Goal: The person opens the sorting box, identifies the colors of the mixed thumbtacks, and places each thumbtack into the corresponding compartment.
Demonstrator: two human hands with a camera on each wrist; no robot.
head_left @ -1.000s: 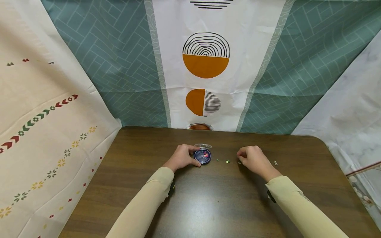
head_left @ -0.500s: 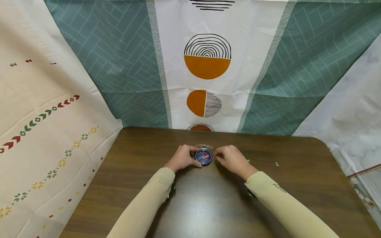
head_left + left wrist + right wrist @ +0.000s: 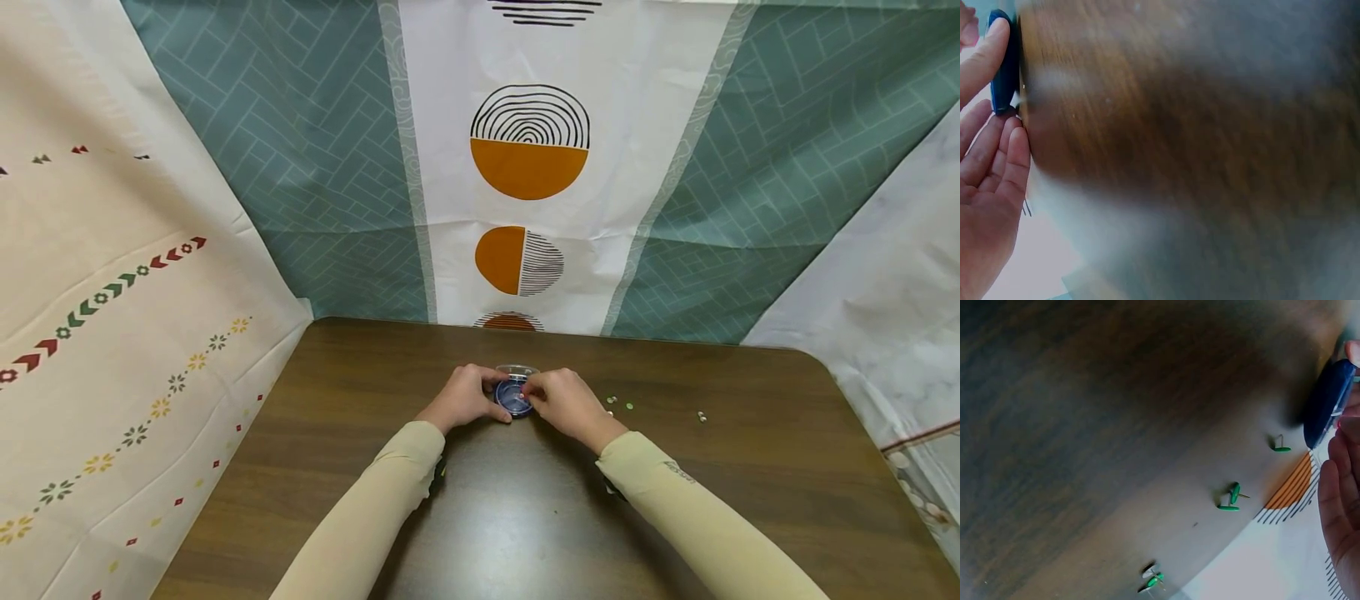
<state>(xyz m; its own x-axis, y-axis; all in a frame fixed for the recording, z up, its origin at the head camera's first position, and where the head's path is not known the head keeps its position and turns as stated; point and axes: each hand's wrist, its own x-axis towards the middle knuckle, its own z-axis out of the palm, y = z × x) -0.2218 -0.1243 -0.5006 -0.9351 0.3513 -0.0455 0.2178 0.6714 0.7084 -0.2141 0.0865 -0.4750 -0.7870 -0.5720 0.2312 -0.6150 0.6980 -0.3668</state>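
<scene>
A round blue case (image 3: pixel 512 398) lies on the table with its clear lid (image 3: pixel 517 370) raised at the back. My left hand (image 3: pixel 467 398) grips its left side between thumb and fingers; the left wrist view shows the blue case (image 3: pixel 1005 65) edge-on under the thumb. Over the case's right part, my right hand (image 3: pixel 564 402) has its fingertips together at a small red thumbtack (image 3: pixel 522 395), which they seem to pinch. Fingers largely hide the case's inside. Right of the case, green thumbtacks (image 3: pixel 1230 499) lie on the table in the right wrist view.
Farther right lies a small group of white and green thumbtacks (image 3: pixel 1152 577). The brown wooden table (image 3: pixel 480 517) ends at a patterned cloth (image 3: pixel 517 283) behind, and a cream printed cloth (image 3: pixel 150 358) hangs along the left side.
My right hand has moved left from among the loose thumbtacks to over the case, uncovering several thumbtacks. The left hand has stayed on the case.
</scene>
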